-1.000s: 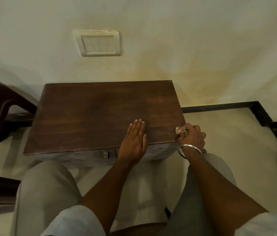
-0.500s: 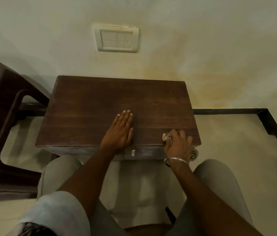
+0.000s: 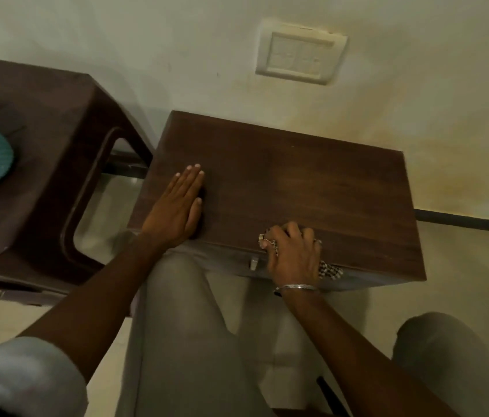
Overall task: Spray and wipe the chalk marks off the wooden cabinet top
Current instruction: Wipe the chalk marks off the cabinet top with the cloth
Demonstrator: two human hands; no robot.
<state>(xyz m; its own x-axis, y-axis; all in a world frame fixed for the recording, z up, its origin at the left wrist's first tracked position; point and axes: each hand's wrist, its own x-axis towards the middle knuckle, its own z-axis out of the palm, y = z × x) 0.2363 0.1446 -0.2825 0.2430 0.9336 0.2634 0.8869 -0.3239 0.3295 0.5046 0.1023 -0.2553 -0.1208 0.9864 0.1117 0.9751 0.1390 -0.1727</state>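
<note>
My left hand lies flat on the near left corner of the cabinet top and my right hand bunches a checked cloth at the near edge, so bare wood runs open between them and on to the far and right sides. The wall stands tight against the far edge, with no way behind, and a brown chair stands just beside the left edge, leaving a narrow gap. To the right lies open floor, while my legs crowd the near side.

Head view: looks steeply down, close over cabinet top, facing wall.
</note>
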